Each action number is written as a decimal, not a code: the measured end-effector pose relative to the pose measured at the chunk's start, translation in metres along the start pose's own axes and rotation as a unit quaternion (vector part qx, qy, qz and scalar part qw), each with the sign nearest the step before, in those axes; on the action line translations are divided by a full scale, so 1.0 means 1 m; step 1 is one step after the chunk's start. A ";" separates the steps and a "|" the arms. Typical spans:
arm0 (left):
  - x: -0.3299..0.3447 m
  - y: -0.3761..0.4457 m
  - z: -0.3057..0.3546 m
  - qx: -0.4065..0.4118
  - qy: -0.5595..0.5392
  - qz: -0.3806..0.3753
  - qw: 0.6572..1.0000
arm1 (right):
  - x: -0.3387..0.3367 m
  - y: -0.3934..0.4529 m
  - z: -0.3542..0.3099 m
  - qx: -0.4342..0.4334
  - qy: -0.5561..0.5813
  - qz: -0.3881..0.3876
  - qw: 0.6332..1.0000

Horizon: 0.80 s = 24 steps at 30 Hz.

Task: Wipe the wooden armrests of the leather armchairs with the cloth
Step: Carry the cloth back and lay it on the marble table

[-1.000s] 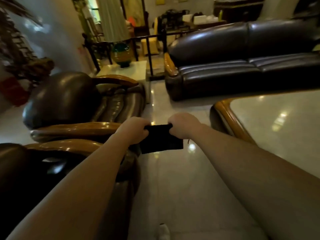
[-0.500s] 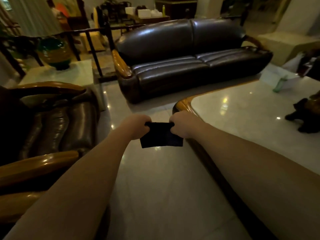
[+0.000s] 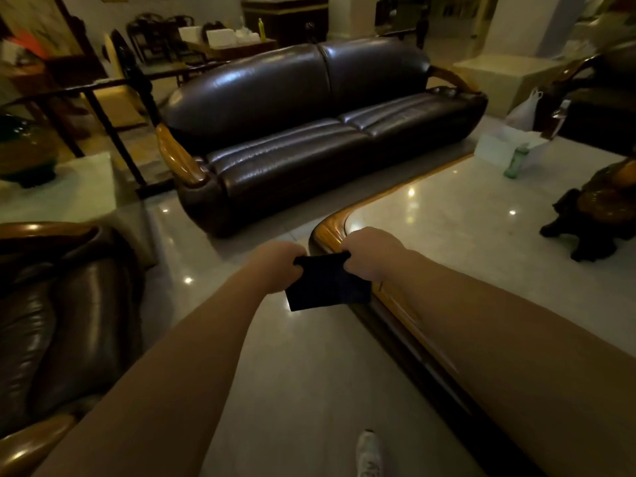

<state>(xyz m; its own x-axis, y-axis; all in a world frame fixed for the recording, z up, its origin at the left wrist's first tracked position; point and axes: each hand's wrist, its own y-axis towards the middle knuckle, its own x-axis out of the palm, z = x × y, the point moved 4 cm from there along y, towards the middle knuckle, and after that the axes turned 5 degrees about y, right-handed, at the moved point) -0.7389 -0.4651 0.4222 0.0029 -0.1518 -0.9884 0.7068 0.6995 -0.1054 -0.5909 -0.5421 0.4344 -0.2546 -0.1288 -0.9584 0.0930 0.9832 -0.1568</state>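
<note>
A small dark cloth [image 3: 327, 285] hangs stretched between my two hands above the shiny floor. My left hand [image 3: 278, 266] grips its left top corner and my right hand [image 3: 370, 254] grips its right top corner. A brown leather armchair [image 3: 65, 325] sits at the left, with one wooden armrest [image 3: 38, 230] at its far side and another [image 3: 31, 445] at the bottom left corner. Ahead stands a dark leather sofa [image 3: 309, 132] with a wooden armrest [image 3: 177, 160] on its left end and another [image 3: 451, 77] on its right end.
A low marble-topped table with a wooden rim [image 3: 347, 215] fills the right side, close to my right forearm. On it stand a dark carved figure [image 3: 592, 218] and a green bottle [image 3: 514, 161]. A white side table [image 3: 69, 187] with a green vase [image 3: 24, 153] and a black railing [image 3: 113, 125] are at left.
The view has swung right: the armchairs have slid to the left edge and the sofa and table now fill the frame. Both hands keep holding the cloth the same way.
</note>
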 end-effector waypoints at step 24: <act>0.014 0.374 -0.046 0.106 -0.027 -0.099 0.989 | -0.014 0.298 0.199 0.137 0.077 -0.051 0.986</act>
<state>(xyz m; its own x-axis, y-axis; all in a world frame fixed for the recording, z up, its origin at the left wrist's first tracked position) -0.5067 -0.1734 0.3639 -0.1166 -0.3131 -0.9425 0.8298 0.4907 -0.2657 -0.3680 -0.2728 0.3541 -0.4172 -0.1841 -0.8900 0.3106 0.8914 -0.3299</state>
